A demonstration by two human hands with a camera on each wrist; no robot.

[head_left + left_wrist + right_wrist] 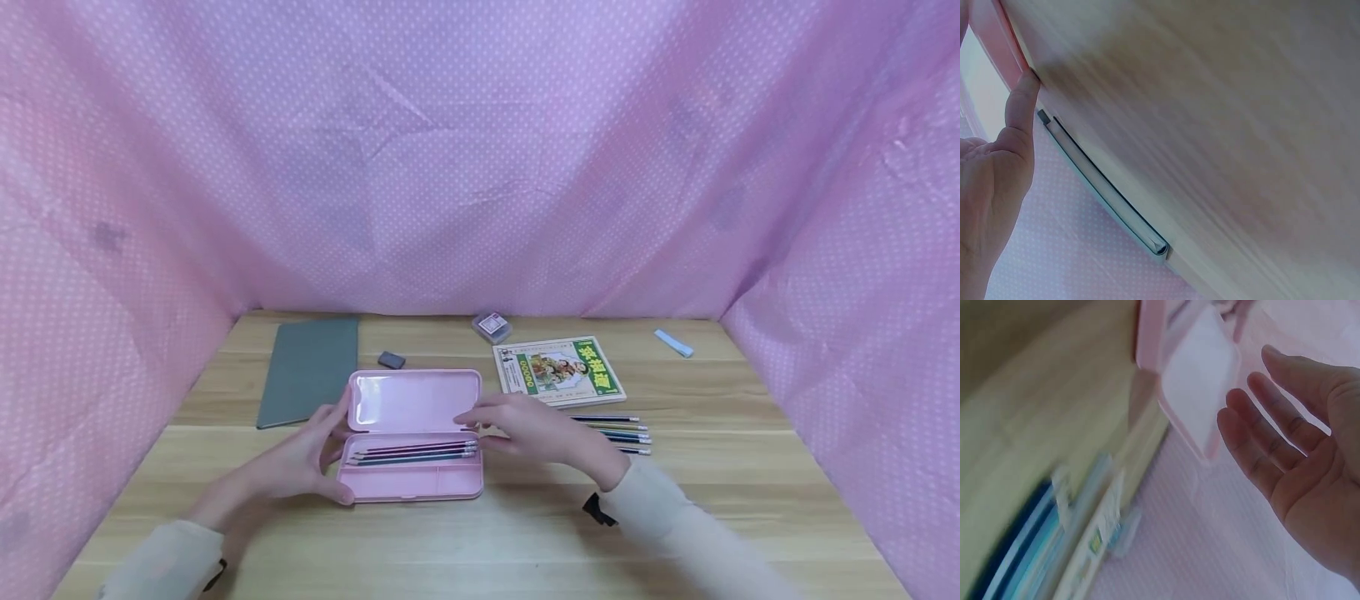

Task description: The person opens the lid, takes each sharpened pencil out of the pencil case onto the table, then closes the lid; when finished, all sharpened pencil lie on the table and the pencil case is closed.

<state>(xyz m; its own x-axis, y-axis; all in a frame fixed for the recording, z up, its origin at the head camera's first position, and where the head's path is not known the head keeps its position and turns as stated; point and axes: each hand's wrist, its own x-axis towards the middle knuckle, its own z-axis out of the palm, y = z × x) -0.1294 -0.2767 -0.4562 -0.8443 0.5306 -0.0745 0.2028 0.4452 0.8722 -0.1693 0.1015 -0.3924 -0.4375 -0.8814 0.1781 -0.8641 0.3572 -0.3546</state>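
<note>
My left hand (307, 458) spreads wide along the left end of the case (390, 481), thumb at the front corner and a finger by the lid (416, 400). My right hand (528, 425) is relaxed and empty, its fingertips over the lid's lower right (whether they touch it, I can't tell). The case sits on the counter (337, 550) in front of me, lid up, with a few case pencils (412, 452) in its rear compartment.

The lid is my main worry: a bump from my right fingertips could bring it down. Pressing unevenly at the left end might skew the case, since the counter looks smooth. My right wrist hides part of the loose pencils (626, 436), so a careless sweep could set them rolling.

The counter is pale wood grain. The notebook (311, 367) lies at the left, the eraser (391, 360) behind the lid, the book (558, 371) to its right, a small box (492, 327) and a blue strip (673, 343) farther back. Pink dotted cloth (480, 167) hangs behind and at both sides, wrinkled.
</note>
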